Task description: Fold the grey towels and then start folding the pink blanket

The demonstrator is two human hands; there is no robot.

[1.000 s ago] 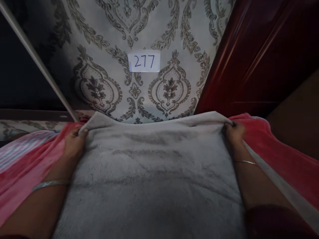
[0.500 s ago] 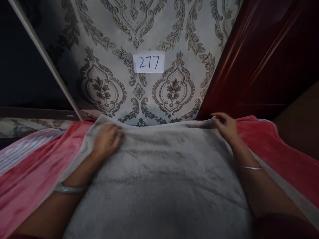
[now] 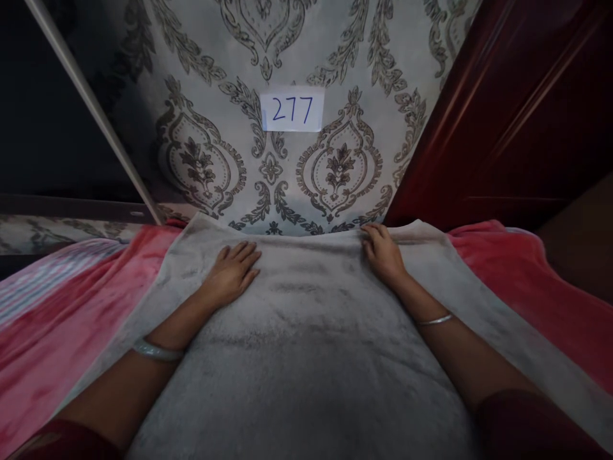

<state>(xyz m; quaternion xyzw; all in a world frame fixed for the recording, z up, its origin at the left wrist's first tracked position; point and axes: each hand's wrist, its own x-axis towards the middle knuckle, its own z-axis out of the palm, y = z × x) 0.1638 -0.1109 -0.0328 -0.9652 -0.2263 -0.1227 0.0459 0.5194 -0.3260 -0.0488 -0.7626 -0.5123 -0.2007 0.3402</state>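
A grey plush blanket (image 3: 306,358) lies spread out in front of me, its far edge running along the wall. My left hand (image 3: 232,271) rests palm down on its upper left part, fingers stretched and slightly apart. At the far edge, right of the middle, my right hand (image 3: 383,255) has its fingers curled over the blanket's border, with the thumb on the near side. The far right corner of the blanket lies beyond my right hand, free of it. Shallow creases cross the blanket between my arms.
Pink-red plush bedding (image 3: 522,300) shows on both sides beneath the grey blanket. Striped fabric (image 3: 52,275) is at the left. A patterned wall (image 3: 272,51) bears a paper marked 277 (image 3: 292,110). A dark red wooden panel (image 3: 479,140) stands right, a dark screen-like panel (image 3: 52,128) left.
My right hand has moved left along the far edge, away from the right corner. My left hand has shifted right and flattened. The view has tilted slightly.
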